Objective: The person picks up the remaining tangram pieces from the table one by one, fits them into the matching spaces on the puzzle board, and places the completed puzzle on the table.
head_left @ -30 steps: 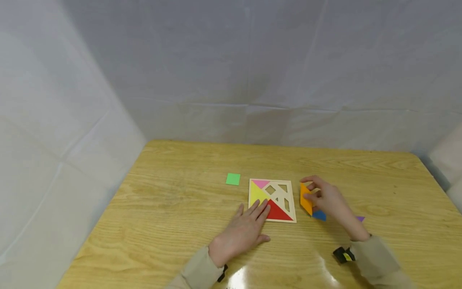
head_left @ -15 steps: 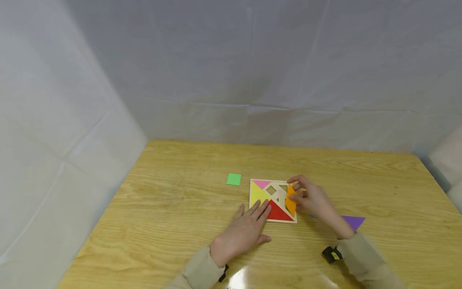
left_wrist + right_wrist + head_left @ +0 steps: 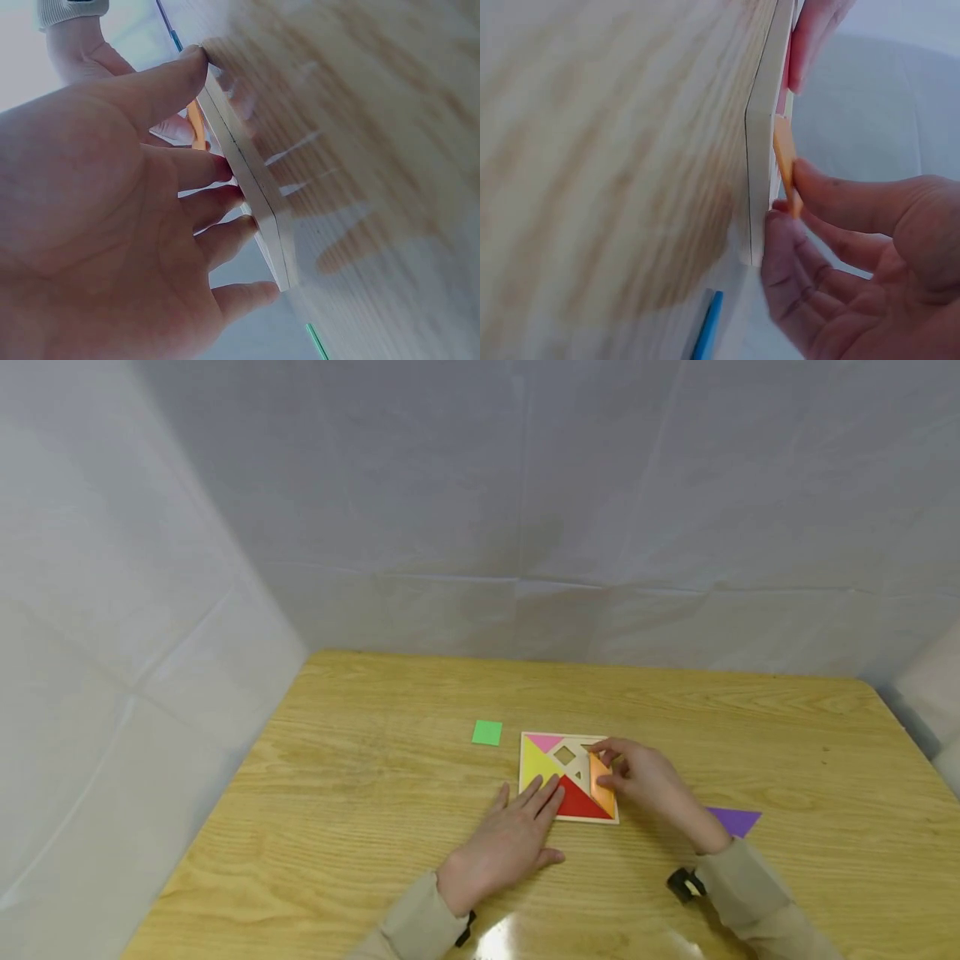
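My right hand point(image 3: 648, 781) pinches an orange piece point(image 3: 601, 787) between thumb and fingers over the right side of the wooden tray point(image 3: 588, 819). In the right wrist view the orange piece point(image 3: 785, 157) tilts slightly, one end against the tray point(image 3: 759, 150). My left hand point(image 3: 504, 846) lies flat with its fingers spread over the tray's lower left, fingertips on the yellow piece point(image 3: 537, 762) and red piece point(image 3: 579, 800). A pink piece point(image 3: 544, 742) sits in the tray's upper left. Square and triangular openings show in the middle of the tray.
On the wooden table point(image 3: 360, 793), a green square point(image 3: 487, 732) lies left of the tray. A purple piece point(image 3: 737, 820) lies to the right, partly behind the right forearm. A blue piece point(image 3: 708, 327) shows in the right wrist view.
My right hand has moved left from beside the tray to over its right side, carrying the orange piece, which now lies flatter. My left hand has stayed in place.
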Available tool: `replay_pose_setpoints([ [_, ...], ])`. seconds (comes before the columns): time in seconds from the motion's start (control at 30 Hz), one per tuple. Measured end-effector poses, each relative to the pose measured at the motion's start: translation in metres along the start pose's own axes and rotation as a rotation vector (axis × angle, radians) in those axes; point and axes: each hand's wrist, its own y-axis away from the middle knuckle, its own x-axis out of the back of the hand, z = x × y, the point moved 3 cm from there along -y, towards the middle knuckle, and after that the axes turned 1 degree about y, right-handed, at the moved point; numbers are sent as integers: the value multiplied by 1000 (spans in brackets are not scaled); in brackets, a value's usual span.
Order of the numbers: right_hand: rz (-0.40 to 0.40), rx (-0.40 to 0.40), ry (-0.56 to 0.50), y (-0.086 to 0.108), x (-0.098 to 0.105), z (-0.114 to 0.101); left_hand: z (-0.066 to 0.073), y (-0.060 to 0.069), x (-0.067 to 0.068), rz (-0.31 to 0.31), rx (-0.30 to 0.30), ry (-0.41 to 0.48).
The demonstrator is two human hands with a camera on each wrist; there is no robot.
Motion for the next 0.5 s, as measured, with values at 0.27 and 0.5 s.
replay_pose_setpoints([
  [0.27, -66, 7, 57, 0, -4, -3, 1, 1, 2, -12, 2, -4],
  [0.5, -70, 13, 106, -1, -4, -5, 1, 0, 2, -12, 4, 0],
])
